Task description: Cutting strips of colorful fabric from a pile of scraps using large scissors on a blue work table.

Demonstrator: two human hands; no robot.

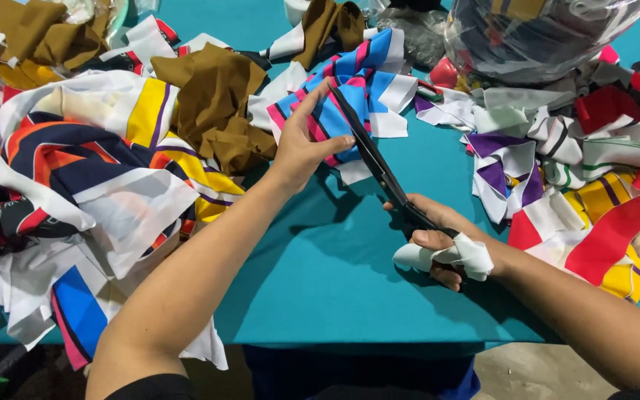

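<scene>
My work surface is a table covered in plain teal cloth, its near edge running across the bottom. Heaps of mixed fabric scraps crowd it at 9 o'clock; a second heap lies at 3 o'clock. A bulging clear plastic bag stands at 1 o'clock. Brown fabric pieces lie at 11 o'clock. Below the table edge, at 5 o'clock, I see pale concrete floor. Light is even, with soft shadows on the teal.
</scene>
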